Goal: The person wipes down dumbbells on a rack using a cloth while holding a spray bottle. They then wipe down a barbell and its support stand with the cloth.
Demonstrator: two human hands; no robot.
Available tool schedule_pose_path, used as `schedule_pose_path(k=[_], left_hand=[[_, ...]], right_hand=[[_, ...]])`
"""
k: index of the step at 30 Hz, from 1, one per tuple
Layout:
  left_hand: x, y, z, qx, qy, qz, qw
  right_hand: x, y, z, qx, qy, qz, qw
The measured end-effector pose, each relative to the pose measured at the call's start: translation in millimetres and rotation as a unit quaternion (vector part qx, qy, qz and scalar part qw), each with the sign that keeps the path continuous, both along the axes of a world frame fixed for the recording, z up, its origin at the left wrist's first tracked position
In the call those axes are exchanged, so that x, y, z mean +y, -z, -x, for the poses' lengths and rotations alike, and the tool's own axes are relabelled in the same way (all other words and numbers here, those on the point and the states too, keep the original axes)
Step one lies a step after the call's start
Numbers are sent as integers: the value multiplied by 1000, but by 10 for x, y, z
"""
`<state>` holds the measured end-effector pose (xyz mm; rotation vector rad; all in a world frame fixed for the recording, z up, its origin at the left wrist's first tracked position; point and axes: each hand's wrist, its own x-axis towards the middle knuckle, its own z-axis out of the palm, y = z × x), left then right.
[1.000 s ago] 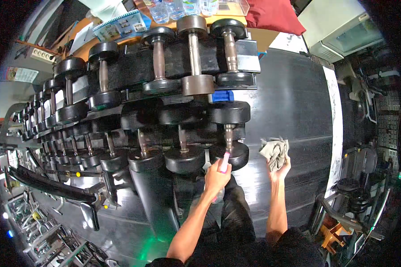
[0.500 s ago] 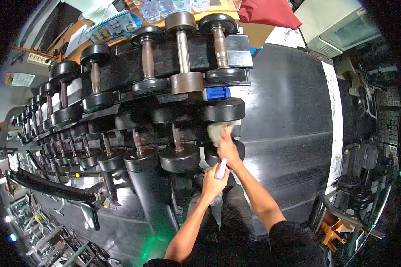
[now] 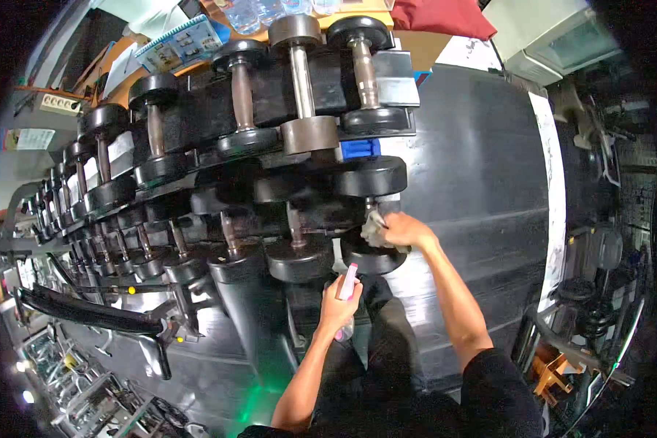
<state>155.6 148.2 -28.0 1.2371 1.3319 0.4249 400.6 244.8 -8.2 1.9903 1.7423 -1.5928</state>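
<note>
My right hand [image 3: 409, 231] is closed around a greyish cloth [image 3: 374, 229], which lies against the handle area of the lower-tier dumbbell [image 3: 372, 175] at the rack's right end. Part of that handle is hidden behind the cloth and fingers. In my left hand [image 3: 337, 306], closed in front of my legs, is a spray bottle [image 3: 349, 281] with a white and pink head; its clear lower part shows below the hand. Just left of the cloth sits another black dumbbell [image 3: 297, 261] with a metal handle.
The two-tier rack carries several more dumbbells [image 3: 242, 95] stretching off to the left. Behind it, a wooden table holds water bottles [image 3: 241, 16], a desk calendar [image 3: 181, 45] and a red cloth item [image 3: 445, 16]. A padded bench [image 3: 87, 310] stands left; dark floor [image 3: 474, 182] lies right.
My right hand has turned and shifted right and slightly down, with the cloth now bunched lower on the dumbbell. My left hand with the spray bottle has moved left and down, apart from the right.
</note>
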Motion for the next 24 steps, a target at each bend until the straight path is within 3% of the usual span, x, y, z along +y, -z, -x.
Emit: schedule_pose_path(k=[1,3,5,6,7,8,10,12,14,17,20,22,24], left_hand=[[18,-7,33,0,-6,1,1000],[57,7,148,17,-11,13,1000],[102,-25,173,34,-41,70,996],[136,-110,176,35,-39,70,996],[174,-206,170,41,-41,96,994],[198,-253,170,48,-43,123,990],[131,-132,238,52,-36,116,991],[43,67,284,36,-6,-32,999],[20,53,266,39,11,-43,998],[22,-105,213,44,20,-44,998],[20,-121,157,27,14,-37,999],[19,-178,138,53,52,-99,992],[35,-256,126,66,57,-71,994]], right_hand=[[8,76,156,7,4,4,1000],[19,391,506,6,7,-107,994],[77,792,854,-48,-79,-46,995],[-55,1292,1005,-21,-70,-77,994],[-112,1415,1167,-93,-24,-141,985],[-62,1564,1215,-92,-21,-141,985],[96,1630,1257,-96,-9,-7,995],[10,1766,1267,-94,-30,-18,995],[-43,1873,1231,-93,-71,-48,992],[-111,682,817,-35,-115,-39,992],[-401,473,276,55,-155,-60,985],[-440,436,-93,98,-159,-30,982],[-360,570,-336,-5,-124,44,991]])
